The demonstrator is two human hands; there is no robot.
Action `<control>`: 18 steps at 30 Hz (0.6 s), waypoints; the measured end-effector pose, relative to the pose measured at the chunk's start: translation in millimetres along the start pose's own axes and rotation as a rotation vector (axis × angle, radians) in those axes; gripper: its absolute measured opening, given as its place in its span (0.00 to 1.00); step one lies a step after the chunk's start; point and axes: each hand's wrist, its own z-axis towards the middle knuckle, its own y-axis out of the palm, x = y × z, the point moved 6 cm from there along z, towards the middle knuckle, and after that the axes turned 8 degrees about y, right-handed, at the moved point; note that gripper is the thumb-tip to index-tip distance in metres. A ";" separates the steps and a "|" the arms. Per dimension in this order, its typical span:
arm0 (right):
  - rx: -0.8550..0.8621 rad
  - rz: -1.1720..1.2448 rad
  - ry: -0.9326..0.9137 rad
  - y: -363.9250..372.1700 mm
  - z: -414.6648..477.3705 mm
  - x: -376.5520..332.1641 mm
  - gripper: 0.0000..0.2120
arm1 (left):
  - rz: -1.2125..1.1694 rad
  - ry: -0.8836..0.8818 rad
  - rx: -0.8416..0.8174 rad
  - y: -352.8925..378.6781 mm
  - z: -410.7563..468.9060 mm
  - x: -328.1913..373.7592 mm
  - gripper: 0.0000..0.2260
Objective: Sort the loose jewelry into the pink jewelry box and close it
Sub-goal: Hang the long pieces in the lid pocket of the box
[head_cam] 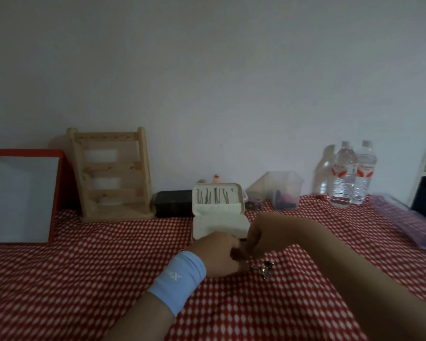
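The pink jewelry box (219, 226) stands open in the middle of the red-and-white cloth, its lid upright with several silvery pieces hanging inside. Just in front of it my left hand (218, 254), with a light blue wristband, and my right hand (261, 238) meet, fingers pinched together around something small that I cannot make out. A little heap of loose metal jewelry (266, 267) lies on the cloth right beside my fingertips, to their right.
Along the wall stand a red-framed white board (22, 195), a wooden jewelry rack (112, 173), a black box (174, 203), a clear plastic container (284, 190) and water bottles (352, 173). A purple transparent item (403, 220) lies at the far right.
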 end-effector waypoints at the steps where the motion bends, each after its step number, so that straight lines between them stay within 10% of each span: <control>1: -0.031 -0.039 0.009 4.3 -3.7 3.4 0.08 | 0.026 0.013 -0.014 5.4 1.7 4.1 0.09; 18: 0.107 0.009 0.067 9.8 -5.2 26.0 0.09 | 0.013 0.007 -0.004 1.7 -0.2 -4.8 0.08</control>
